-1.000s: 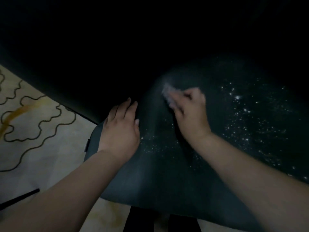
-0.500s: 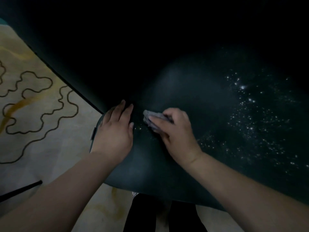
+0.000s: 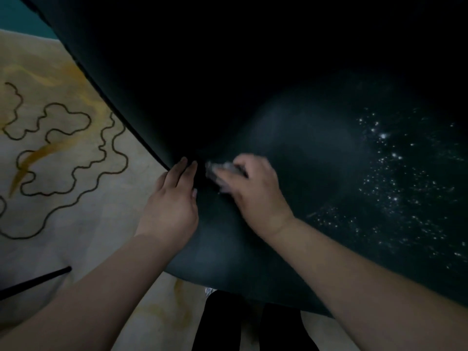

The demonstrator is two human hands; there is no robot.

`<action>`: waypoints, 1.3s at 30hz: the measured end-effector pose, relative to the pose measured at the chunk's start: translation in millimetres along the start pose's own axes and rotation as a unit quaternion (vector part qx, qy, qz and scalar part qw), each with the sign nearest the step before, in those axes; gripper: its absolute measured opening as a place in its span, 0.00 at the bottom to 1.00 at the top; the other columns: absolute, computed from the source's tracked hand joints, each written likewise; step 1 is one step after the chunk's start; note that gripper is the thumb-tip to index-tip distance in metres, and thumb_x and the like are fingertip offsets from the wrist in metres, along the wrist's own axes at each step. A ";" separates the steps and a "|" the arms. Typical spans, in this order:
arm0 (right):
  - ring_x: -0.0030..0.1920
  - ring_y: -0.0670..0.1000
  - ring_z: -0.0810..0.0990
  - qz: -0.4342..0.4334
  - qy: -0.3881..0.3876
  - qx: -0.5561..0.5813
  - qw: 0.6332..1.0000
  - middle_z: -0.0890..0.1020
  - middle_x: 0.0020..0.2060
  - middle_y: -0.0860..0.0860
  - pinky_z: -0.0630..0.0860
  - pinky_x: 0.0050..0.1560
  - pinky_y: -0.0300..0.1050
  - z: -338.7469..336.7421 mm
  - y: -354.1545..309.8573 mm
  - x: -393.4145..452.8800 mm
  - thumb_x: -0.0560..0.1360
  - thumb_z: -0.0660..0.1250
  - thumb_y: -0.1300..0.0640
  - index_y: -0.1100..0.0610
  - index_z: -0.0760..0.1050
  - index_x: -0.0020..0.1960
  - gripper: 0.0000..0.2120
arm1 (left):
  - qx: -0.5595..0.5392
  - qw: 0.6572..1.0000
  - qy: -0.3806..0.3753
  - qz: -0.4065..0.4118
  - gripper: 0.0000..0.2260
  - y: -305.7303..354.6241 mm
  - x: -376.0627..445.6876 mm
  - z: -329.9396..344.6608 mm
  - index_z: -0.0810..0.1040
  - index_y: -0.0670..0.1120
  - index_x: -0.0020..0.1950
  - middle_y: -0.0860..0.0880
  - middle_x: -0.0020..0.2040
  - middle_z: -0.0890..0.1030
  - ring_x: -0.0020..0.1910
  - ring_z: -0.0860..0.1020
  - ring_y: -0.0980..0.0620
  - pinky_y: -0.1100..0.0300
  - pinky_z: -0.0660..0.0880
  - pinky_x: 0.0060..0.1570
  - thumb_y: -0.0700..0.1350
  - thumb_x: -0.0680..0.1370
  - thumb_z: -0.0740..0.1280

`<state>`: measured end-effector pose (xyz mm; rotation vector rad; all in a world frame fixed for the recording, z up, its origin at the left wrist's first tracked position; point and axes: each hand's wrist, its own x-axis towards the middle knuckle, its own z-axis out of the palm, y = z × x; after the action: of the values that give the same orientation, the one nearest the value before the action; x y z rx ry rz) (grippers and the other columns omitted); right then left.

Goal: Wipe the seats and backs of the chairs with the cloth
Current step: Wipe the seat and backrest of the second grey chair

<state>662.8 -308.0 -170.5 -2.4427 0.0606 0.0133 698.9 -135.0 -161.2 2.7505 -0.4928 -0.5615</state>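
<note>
Your left hand [image 3: 172, 206], fingers straight and together, lies flat on the near-left part of the dark chair seat [image 3: 291, 160], its fingertips reaching the crease where the seat meets the chair back [image 3: 202, 72]. Your right hand [image 3: 255, 196], motion-blurred, curls its fingers over a small pale cloth [image 3: 222, 171] and presses it to the seat just beside your left fingertips; the grip looks like a pinch, though blur hides the thumb. White specks [image 3: 395, 178] dot the seat's right side; cream floor [image 3: 76, 224] with black squiggles lies at left; no readable writing anywhere.
</note>
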 end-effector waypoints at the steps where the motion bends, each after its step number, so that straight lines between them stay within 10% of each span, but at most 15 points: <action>1: 0.54 0.48 0.68 0.017 0.035 -0.014 0.999 0.74 0.53 0.50 0.68 0.57 0.45 -3.2 3.8 14.0 0.75 0.60 0.47 0.50 0.78 0.60 0.17 | 0.001 1.000 0.000 -0.003 0.24 -1.1 -1.2 -0.3 0.61 0.43 0.76 0.43 0.76 0.60 0.70 0.61 0.41 0.51 0.59 0.69 0.42 0.80 0.59; 5: 0.53 0.56 0.71 0.074 0.137 -0.037 0.987 0.75 0.53 0.58 0.71 0.54 0.49 -14.1 19.6 2.1 0.75 0.68 0.61 0.55 0.79 0.61 0.15 | 0.002 1.000 -0.013 -0.008 0.23 -7.2 -7.4 0.9 0.60 0.44 0.76 0.45 0.76 0.59 0.70 0.60 0.43 0.53 0.58 0.69 0.43 0.81 0.57; 11: 0.52 0.40 0.65 -0.020 0.000 0.010 1.000 0.72 0.51 0.44 0.62 0.55 0.35 21.7 -8.2 -28.4 0.75 0.49 0.40 0.48 0.78 0.57 0.24 | 0.008 1.000 -0.029 -0.006 0.24 -8.6 -9.2 -0.8 0.60 0.45 0.76 0.45 0.76 0.59 0.70 0.60 0.42 0.49 0.62 0.68 0.43 0.80 0.58; 15: 0.54 0.49 0.69 -0.028 0.033 -0.055 0.998 0.74 0.52 0.49 0.67 0.54 0.45 9.7 0.4 24.5 0.77 0.60 0.51 0.47 0.78 0.54 0.11 | 0.020 0.999 -0.028 -0.020 0.23 -9.6 -10.2 -3.6 0.61 0.45 0.76 0.46 0.76 0.60 0.68 0.62 0.42 0.46 0.66 0.64 0.43 0.80 0.57; 29: 0.52 0.61 0.73 0.066 0.166 -0.089 0.980 0.75 0.53 0.62 0.74 0.53 0.52 -34.6 55.0 -16.2 0.74 0.67 0.62 0.56 0.79 0.61 0.16 | 0.039 0.998 -0.021 0.041 0.26 38.6 1.0 5.2 0.54 0.51 0.77 0.49 0.78 0.52 0.72 0.54 0.45 0.48 0.57 0.70 0.49 0.80 0.57; 33: 0.57 0.46 0.70 0.129 0.198 -0.054 0.970 0.72 0.57 0.53 0.71 0.58 0.35 -19.7 66.8 -78.1 0.77 0.64 0.53 0.51 0.76 0.62 0.14 | 0.036 0.998 -0.003 0.047 0.26 52.4 10.9 3.5 0.56 0.50 0.77 0.48 0.77 0.55 0.72 0.56 0.44 0.45 0.60 0.68 0.48 0.80 0.58; 39: 0.50 0.63 0.75 0.032 0.124 -0.069 0.989 0.77 0.52 0.61 0.76 0.49 0.55 -13.8 45.8 -74.0 0.72 0.71 0.65 0.53 0.75 0.66 0.24 | 0.055 0.995 0.004 0.087 0.25 70.3 17.8 9.2 0.60 0.47 0.76 0.46 0.76 0.59 0.72 0.58 0.44 0.44 0.61 0.68 0.46 0.79 0.60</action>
<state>586.6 -349.0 -187.5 -2.5672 0.2560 -0.2668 691.5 -207.0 -150.9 2.7736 -0.7733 -0.4931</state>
